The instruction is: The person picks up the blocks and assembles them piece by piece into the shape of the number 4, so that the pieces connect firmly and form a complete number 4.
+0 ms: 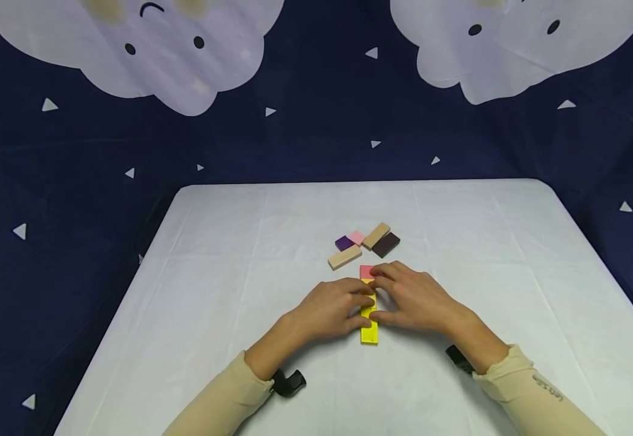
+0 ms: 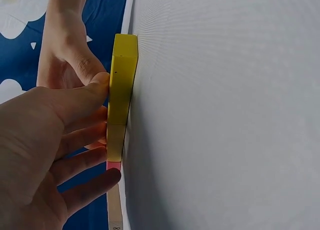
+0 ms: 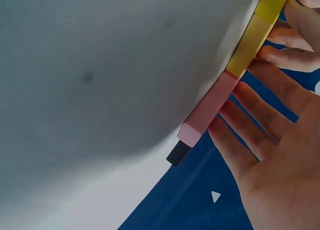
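A straight row of blocks lies on the table between my two hands. At the near end of the row is a bright yellow block (image 1: 369, 336); a paler yellow block (image 3: 250, 44) comes after it, then a pink block (image 3: 209, 110) at the far end. From the left side, my left hand (image 1: 330, 307) touches the row, its thumb tip on the yellow block and its fingers spread along the others. My right hand (image 1: 417, 297) rests fingertips against the opposite side, by the pink and paler yellow blocks. The fingers of both hands are fairly straight.
Beyond the row lie loose blocks: a purple one (image 1: 344, 243), a light pink one (image 1: 357, 237), a dark brown one (image 1: 386, 245), and two light wooden ones, one nearer (image 1: 345, 258) and one farther (image 1: 376, 236). A white cloth covers the table (image 1: 186, 339).
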Action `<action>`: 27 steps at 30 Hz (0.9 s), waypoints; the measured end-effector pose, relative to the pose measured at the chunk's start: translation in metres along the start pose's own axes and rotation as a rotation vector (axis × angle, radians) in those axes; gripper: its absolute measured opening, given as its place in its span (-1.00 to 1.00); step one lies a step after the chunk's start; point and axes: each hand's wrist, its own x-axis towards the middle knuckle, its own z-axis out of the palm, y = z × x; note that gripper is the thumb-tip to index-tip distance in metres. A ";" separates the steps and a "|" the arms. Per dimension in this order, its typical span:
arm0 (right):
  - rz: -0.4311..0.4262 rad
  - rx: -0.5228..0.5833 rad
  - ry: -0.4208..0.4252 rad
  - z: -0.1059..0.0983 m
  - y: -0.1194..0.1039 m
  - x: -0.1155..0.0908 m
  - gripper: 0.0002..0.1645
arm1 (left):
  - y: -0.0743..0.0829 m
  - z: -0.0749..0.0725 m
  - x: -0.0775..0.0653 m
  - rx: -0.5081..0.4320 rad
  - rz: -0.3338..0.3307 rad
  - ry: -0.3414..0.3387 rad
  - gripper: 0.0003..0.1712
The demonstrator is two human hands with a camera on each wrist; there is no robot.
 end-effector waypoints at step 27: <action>0.020 -0.011 -0.052 -0.001 -0.006 0.000 -0.35 | -0.017 -0.004 0.008 -0.123 -0.193 0.096 -0.80</action>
